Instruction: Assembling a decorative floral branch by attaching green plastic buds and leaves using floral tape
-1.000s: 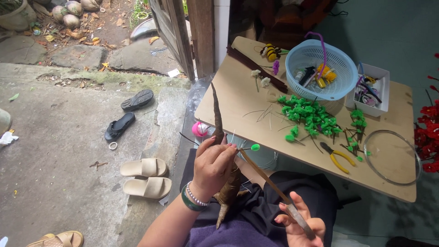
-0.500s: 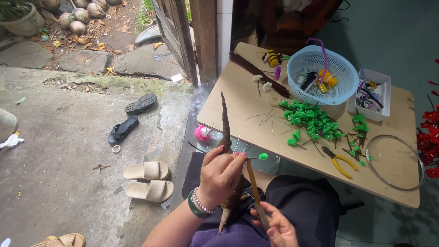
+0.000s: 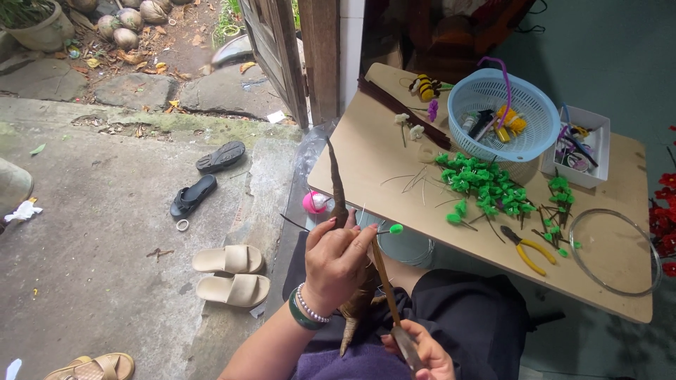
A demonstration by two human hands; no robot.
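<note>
Left hand [image 3: 338,264] grips brown twig stem [image 3: 339,190], pointing 12 o'clock, w/ green-tipped wire [image 3: 391,229]. Right hand [image 3: 415,348] pinches brown tape strip [image 3: 384,281] at 5 o'clock. Wrap looks barely begun; green pieces [image 3: 486,184] wait on desk [image 3: 380,165].

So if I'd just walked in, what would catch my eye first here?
Probably the left hand at bottom centre, gripping a long brown stem tipped with a green bead, while the right hand pulls brown tape taut. Next, the green bead sprigs scattered across the wooden board, beside a blue basket.
</note>
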